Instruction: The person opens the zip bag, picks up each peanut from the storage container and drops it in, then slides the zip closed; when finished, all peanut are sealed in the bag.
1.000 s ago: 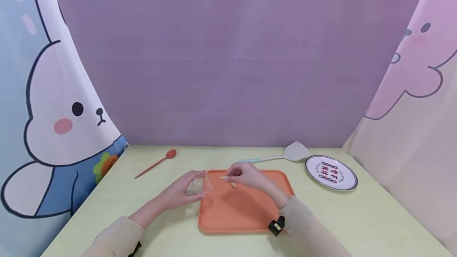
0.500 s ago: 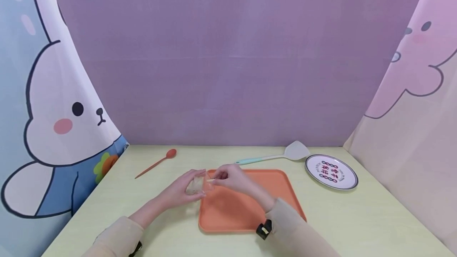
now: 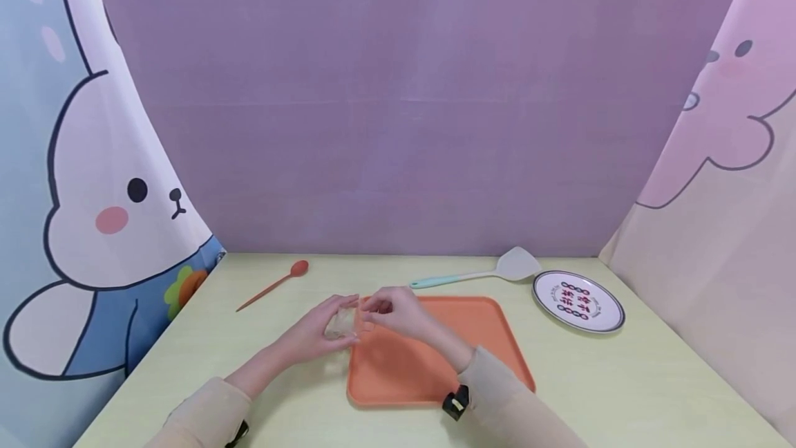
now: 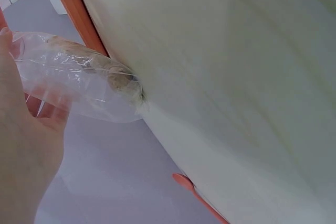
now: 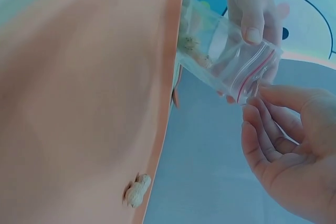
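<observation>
My left hand [image 3: 311,332] holds a clear zip-lock bag [image 5: 226,56] beside the tray's left edge, thumb and fingers on either side of its mouth. Peanuts [image 5: 197,53] lie toward the bottom of the bag. My right hand [image 3: 401,311] is at the mouth, thumb and fingertips close together right at its red-striped edge. No peanut shows between those fingertips, and I cannot tell whether they pinch anything. One peanut [image 5: 137,190] rests on the orange tray [image 3: 441,372] near its rim in the right wrist view; the right hand hides it in the head view.
Behind the tray lies a spatula [image 3: 515,265] with a light blue handle. A white plate [image 3: 578,301] with red lettering sits at the right, and a red spoon [image 3: 272,285] at the back left. A purple curtain [image 3: 398,123] closes off the table's back.
My right hand has moved left from over the tray to the bag's mouth. The peanut seen in its fingertips earlier no longer shows. The left hand and bag have stayed in place.
</observation>
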Available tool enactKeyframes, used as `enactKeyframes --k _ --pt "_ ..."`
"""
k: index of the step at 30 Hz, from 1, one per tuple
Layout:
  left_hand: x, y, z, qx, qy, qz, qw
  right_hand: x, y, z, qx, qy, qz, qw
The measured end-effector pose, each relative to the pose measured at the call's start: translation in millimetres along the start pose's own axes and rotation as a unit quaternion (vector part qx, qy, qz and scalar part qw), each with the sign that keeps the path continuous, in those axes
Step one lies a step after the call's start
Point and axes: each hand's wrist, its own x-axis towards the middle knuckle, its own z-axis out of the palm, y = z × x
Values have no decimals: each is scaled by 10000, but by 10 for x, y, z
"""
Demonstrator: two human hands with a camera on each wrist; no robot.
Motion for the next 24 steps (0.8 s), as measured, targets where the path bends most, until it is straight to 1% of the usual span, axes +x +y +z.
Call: enactKeyframes --k 4,13,17,24 --pt "-1 -3 4 21 25 12 10000 -7 28 -35 27 34 -12 10000" --pt "-7 29 -10 21 -74 -98 9999 -45 118 -188 -41 195 221 9996" --pt "-3 37 -18 30 -87 -92 9999 -68 205 -254 -73 214 179 9996" --pt "-4 23 -11 92 -87 -57 9999 -100 431 -304 -179 142 403 9989"
